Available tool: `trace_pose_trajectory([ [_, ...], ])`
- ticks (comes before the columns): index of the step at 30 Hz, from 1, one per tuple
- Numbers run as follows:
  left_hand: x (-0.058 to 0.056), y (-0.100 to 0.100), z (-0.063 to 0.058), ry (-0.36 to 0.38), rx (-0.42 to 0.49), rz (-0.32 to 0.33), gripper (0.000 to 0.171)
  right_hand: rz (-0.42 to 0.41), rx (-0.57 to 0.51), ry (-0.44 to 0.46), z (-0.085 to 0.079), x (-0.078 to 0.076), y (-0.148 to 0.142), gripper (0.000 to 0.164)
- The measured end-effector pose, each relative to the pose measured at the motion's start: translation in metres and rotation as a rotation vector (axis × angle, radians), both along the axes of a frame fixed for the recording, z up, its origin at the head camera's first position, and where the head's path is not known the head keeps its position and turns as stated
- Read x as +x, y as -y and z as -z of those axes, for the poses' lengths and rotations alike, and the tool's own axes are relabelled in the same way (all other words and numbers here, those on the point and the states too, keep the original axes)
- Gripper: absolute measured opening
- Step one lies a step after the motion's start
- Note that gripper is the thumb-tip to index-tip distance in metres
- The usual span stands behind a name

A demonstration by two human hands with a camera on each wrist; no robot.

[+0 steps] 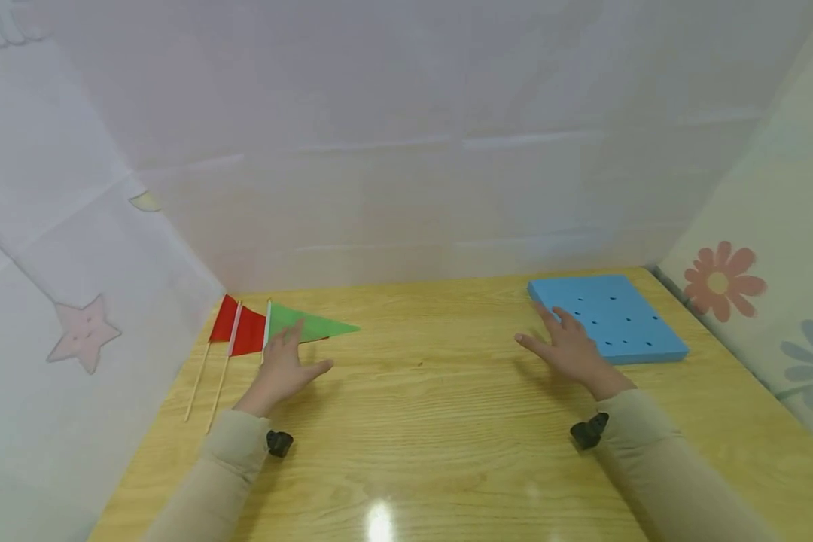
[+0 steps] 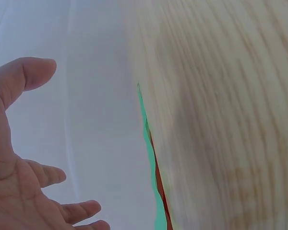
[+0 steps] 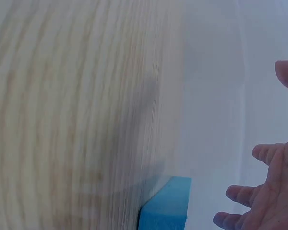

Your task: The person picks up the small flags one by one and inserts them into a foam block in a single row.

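My left hand (image 1: 284,374) hovers over the table beside the flags, fingers spread and holding nothing. Beneath and beyond it lies a green triangular flag (image 1: 315,325), with a bit of red showing under its edge. Two red flags (image 1: 249,334) on thin wooden sticks lie further left. In the left wrist view the green flag (image 2: 156,187) is seen edge-on, apart from the hand (image 2: 19,177). My right hand (image 1: 569,350), also spread and holding nothing, is above the near left side of a blue block (image 1: 633,301) with several small holes. The right wrist view shows the block's corner (image 3: 168,206) below the hand (image 3: 278,187).
The wooden table (image 1: 420,421) runs up to a pale sheet wall (image 1: 406,188) at the back. Sheets with a star print (image 1: 83,331) and flower prints (image 1: 718,282) stand at the left and right sides. A dark camera sits on each wrist.
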State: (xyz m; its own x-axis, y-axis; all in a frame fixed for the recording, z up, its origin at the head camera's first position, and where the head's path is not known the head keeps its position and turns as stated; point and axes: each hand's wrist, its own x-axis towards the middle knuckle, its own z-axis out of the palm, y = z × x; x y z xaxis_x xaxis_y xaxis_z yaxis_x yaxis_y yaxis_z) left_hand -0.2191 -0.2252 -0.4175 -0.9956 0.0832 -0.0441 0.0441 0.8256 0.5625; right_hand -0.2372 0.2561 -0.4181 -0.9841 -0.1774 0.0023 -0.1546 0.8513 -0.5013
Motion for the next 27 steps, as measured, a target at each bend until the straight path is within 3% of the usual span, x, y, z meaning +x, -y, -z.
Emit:
trace_pose_trajectory([
  [9, 0.003, 0.016, -0.003, 0.030, 0.078, -0.059, 0.099, 0.050, 0.034, -0.013, -0.002, -0.003, -0.020, 0.093],
  [21, 0.000, 0.034, -0.001, 0.041, 0.093, -0.083, 0.100, 0.107, 0.009, 0.017, -0.001, 0.001, -0.056, 0.093],
  [27, 0.001, 0.044, 0.002, 0.090, 0.163, -0.127, 0.097, 0.151, 0.002, 0.037, -0.001, 0.000, -0.078, 0.096],
])
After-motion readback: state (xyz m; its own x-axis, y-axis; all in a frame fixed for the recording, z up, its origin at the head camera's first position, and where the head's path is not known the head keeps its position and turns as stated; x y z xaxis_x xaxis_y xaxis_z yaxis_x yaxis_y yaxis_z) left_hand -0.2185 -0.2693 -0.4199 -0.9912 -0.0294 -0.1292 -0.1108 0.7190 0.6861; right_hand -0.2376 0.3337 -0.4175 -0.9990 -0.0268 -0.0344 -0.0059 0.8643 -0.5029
